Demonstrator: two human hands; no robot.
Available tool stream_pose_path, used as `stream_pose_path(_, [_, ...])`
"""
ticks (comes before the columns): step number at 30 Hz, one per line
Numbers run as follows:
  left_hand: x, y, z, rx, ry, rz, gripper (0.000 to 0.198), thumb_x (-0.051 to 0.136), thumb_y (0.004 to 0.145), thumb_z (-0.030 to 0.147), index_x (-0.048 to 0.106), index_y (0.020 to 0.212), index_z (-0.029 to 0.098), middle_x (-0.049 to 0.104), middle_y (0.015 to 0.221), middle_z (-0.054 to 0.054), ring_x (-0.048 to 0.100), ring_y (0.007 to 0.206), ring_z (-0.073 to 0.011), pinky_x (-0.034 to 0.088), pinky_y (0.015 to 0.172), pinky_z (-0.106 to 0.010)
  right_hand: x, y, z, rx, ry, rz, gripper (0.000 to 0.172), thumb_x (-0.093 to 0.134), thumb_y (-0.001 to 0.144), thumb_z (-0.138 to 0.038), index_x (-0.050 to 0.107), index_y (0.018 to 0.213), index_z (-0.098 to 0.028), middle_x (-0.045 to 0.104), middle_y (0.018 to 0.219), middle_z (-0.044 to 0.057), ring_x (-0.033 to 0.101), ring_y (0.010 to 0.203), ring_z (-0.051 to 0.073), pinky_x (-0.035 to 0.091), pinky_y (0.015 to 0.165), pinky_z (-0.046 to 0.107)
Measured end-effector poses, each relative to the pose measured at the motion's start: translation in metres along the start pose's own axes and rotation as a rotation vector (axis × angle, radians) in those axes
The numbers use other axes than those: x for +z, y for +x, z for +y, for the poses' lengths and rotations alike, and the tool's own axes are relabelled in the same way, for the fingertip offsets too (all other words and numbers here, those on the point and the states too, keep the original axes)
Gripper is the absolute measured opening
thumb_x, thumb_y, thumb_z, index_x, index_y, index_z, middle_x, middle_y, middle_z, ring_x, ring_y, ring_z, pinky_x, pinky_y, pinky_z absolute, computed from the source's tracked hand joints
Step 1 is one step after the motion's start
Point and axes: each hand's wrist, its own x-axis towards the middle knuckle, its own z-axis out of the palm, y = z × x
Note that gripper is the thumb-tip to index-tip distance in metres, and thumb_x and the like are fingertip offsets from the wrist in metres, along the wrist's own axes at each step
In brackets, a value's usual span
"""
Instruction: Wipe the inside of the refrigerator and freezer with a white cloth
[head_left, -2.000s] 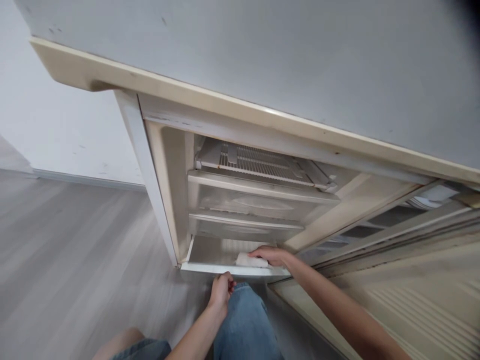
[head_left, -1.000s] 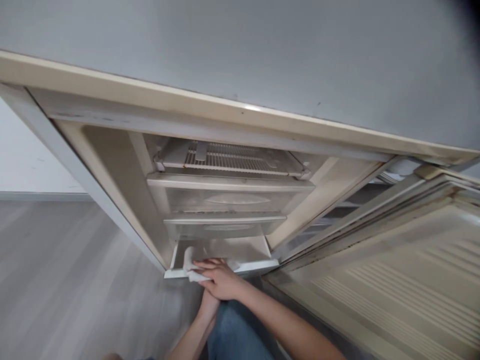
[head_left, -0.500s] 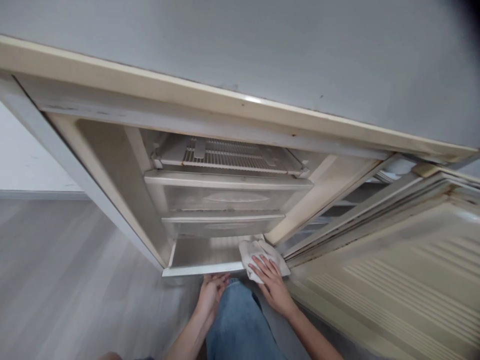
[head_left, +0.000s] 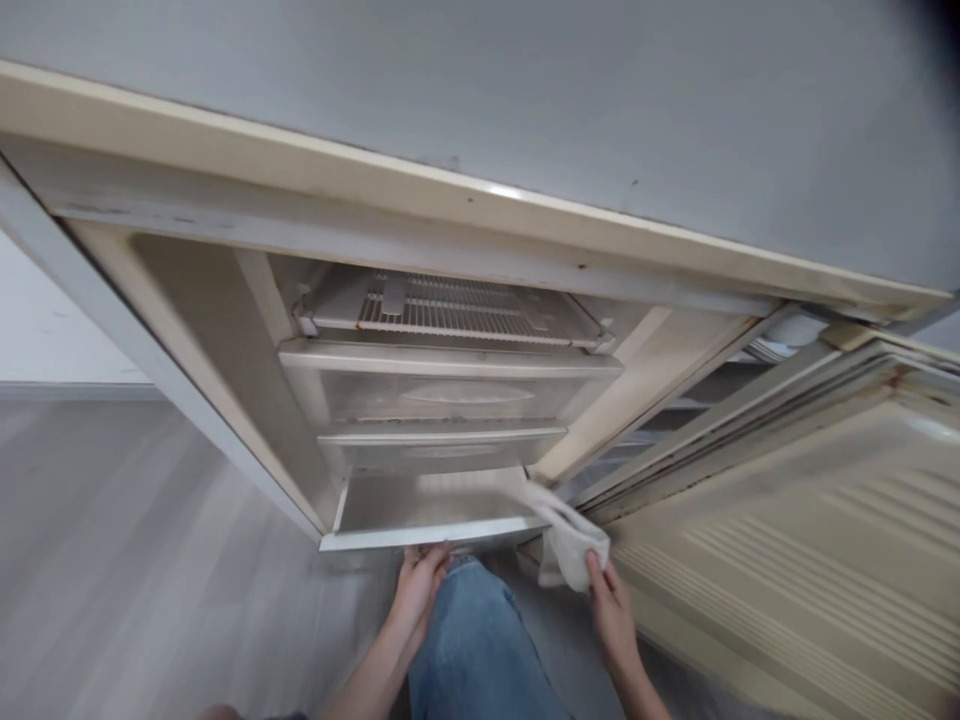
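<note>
our right hand [head_left: 613, 610] pinches a limp white cloth [head_left: 576, 556], its far end blurred by a pale, shallow plastic drawer's [head_left: 435, 536] right corner; our left hand [head_left: 420, 582] is at the front edge, whether gripping we cannot tell.

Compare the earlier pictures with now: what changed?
The right hand has moved rightward and toward the person; the cloth, spread beneath it half a second ago, is now pinched in it. The left hand stays at the front edge of the drawer; the door remains open.
</note>
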Motion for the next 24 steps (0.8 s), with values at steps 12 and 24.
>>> stream_pose_path(12, [0.008,0.027,0.011,0.168,0.151,-0.103,0.043,0.087,0.046,0.036,0.057,0.07,0.017,0.067,0.068,-0.002,0.065,0.072,-0.0151,0.05,0.071,-0.025,0.013,-0.007,-0.046,0.347,0.715,0.098,0.047,0.07,0.067,-0.046,0.064,0.102,-0.015,0.068,0.109,0.007,0.058,0.112,0.025,0.048,0.097,0.037])
stream_pose_path(24, [0.022,0.065,0.043,0.209,0.4,-0.22,0.054,0.085,0.038,0.048,0.066,0.074,0.013,0.071,0.082,-0.011,0.065,0.09,-0.0245,0.05,0.075,-0.031,0.033,-0.011,-0.07,0.355,0.822,0.064,0.049,0.071,0.069,-0.04,0.063,0.111,-0.016,0.066,0.114,0.008,0.053,0.119,0.025,0.046,0.1,0.039])
